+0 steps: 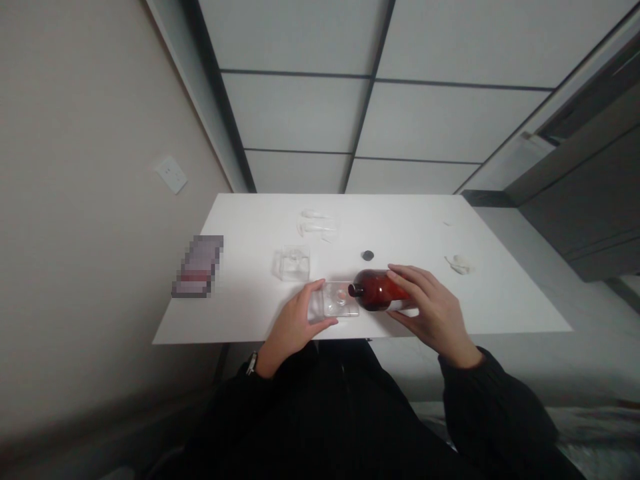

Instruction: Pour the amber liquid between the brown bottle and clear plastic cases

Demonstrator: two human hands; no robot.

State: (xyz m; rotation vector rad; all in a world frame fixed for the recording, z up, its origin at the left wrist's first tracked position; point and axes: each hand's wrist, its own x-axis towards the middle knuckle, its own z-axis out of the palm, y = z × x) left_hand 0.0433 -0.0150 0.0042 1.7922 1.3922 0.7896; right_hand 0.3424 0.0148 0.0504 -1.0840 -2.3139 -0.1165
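Note:
My right hand point(430, 307) grips a dark red bottle point(376, 289), tipped on its side with the open neck pointing left. Its mouth sits just over a small clear square bottle point(339, 300) near the table's front edge. My left hand point(296, 321) wraps thumb and fingers round the left end of that clear bottle and steadies it. A small dark cap point(368, 255) lies on the table just behind the red bottle.
The white table point(500, 300) carries another clear square bottle point(292, 263), clear pump parts point(317, 224) at the back, a crumpled white scrap point(459, 264) at the right and a blurred-out object point(198, 267) at the left edge. A wall stands left, grey cabinets right.

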